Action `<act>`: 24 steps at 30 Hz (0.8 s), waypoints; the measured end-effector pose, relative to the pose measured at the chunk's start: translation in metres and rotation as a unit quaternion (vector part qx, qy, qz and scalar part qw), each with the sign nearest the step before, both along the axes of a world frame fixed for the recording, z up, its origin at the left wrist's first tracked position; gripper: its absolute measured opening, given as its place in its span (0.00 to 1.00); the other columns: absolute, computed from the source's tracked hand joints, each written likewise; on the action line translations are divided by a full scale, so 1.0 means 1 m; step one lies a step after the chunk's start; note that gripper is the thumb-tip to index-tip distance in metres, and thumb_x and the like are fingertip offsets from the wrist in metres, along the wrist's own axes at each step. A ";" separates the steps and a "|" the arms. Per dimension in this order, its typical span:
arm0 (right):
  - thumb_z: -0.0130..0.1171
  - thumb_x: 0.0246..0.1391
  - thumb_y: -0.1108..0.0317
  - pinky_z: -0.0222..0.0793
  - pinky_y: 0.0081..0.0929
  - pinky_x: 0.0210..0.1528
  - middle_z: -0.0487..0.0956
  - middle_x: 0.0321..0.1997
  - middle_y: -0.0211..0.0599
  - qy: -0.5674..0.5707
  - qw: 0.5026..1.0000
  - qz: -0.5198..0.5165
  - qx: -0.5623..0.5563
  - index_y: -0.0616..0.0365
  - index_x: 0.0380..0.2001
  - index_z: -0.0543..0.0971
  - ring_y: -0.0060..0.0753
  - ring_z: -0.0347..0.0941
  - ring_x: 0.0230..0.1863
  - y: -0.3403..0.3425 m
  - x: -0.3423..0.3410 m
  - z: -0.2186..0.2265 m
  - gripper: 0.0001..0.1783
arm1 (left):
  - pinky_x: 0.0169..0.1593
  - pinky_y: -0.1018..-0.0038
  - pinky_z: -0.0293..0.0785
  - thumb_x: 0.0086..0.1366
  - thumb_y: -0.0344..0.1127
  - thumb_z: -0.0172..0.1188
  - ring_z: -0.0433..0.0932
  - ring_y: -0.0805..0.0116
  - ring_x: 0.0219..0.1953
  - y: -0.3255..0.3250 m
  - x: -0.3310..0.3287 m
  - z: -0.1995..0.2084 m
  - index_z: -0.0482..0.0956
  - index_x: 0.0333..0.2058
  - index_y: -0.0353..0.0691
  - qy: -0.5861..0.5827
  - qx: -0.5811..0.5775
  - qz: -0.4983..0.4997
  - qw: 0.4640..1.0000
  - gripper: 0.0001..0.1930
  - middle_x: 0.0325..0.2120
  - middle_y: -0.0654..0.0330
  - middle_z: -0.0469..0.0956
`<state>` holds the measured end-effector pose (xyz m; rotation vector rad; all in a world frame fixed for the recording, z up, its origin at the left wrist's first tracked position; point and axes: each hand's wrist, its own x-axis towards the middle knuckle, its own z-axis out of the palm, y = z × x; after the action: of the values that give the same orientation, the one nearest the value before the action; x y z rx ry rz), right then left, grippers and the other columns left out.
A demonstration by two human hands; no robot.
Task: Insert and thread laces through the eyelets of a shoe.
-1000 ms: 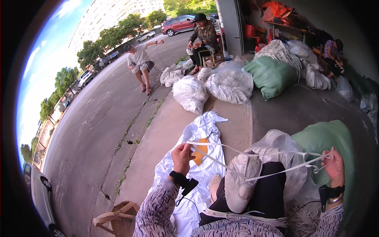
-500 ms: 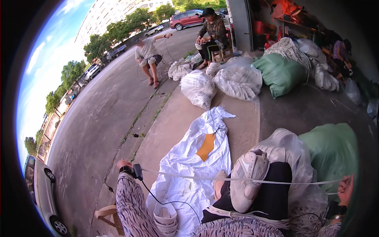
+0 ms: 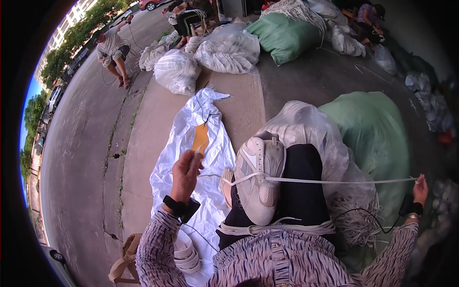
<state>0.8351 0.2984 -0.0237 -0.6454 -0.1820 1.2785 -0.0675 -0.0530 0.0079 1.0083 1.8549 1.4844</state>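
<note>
A beige-and-grey sneaker (image 3: 260,186) lies across my black-trousered thighs, its rounded end toward me. A flat whitish shoelace (image 3: 330,182) crosses the sneaker and runs out to both sides. My left hand (image 3: 184,174), closed in a pinch, holds one end of it, left of the sneaker and over the white sheet. Far out to the right, my right hand (image 3: 420,189) pinches the other end. The lace is straight between sneaker and right hand, with a slight bend at the sneaker's left. More pale laces (image 3: 306,228) lie across my lap.
A white sheet (image 3: 172,143) with an orange-brown patch (image 3: 200,138) spreads on the ground. A clear plastic bag (image 3: 311,124), green sack (image 3: 373,124) and bundled laces (image 3: 356,220) are at my right. Pale curved pieces (image 3: 184,253) are stacked left. A seated person (image 3: 114,52) works farther off.
My left hand has come inward from the far left to beside the sneaker, its lace end raised. My right hand still holds the lace out right. The view has shifted downward and rightward.
</note>
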 end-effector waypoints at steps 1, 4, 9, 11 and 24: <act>0.44 0.59 0.79 0.69 0.34 0.58 0.68 0.57 0.51 -0.022 0.999 -0.006 0.044 0.73 0.55 0.62 0.42 0.67 0.56 -0.007 0.023 0.006 0.20 | 0.35 0.79 0.69 0.67 0.36 0.51 0.71 0.78 0.30 0.011 0.032 0.003 0.73 0.33 0.34 -0.040 0.025 -0.047 0.998 0.10 0.26 0.65 0.72; 0.46 0.58 0.78 0.65 0.39 0.61 0.66 0.58 0.52 -0.066 0.993 -0.065 0.076 0.75 0.54 0.61 0.44 0.64 0.59 -0.035 0.058 0.014 0.21 | 0.35 0.75 0.69 0.67 0.34 0.51 0.73 0.71 0.31 0.021 0.076 -0.009 0.72 0.33 0.34 0.053 0.005 -0.150 0.987 0.09 0.26 0.58 0.69; 0.47 0.58 0.77 0.59 0.47 0.64 0.62 0.60 0.55 -0.108 0.970 -0.215 0.020 0.75 0.52 0.61 0.50 0.61 0.61 -0.070 0.071 -0.021 0.20 | 0.30 0.74 0.67 0.66 0.37 0.53 0.72 0.73 0.27 0.004 0.100 0.003 0.72 0.31 0.35 0.166 -0.072 -0.245 0.952 0.10 0.22 0.58 0.68; 0.46 0.58 0.77 0.59 0.45 0.65 0.63 0.59 0.55 -0.258 0.950 -0.173 0.024 0.74 0.53 0.61 0.50 0.61 0.61 -0.081 0.106 -0.010 0.21 | 0.31 0.80 0.66 0.67 0.37 0.53 0.69 0.79 0.26 -0.002 0.087 0.000 0.76 0.33 0.33 -0.020 -0.109 -0.278 0.954 0.11 0.24 0.65 0.74; 0.60 0.50 0.73 0.71 0.18 0.33 0.78 0.30 0.30 -0.582 0.742 0.332 -0.013 0.62 0.37 0.78 0.24 0.75 0.28 -0.110 -0.442 0.026 0.09 | 0.31 0.76 0.69 0.62 0.34 0.59 0.72 0.72 0.25 0.012 0.100 -0.007 0.76 0.31 0.36 0.034 -0.044 -0.145 0.988 0.07 0.22 0.59 0.73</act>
<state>0.3935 0.1882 0.0021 -1.4315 -1.5560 1.3527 0.0326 -0.0408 0.0006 1.2389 1.7169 1.2000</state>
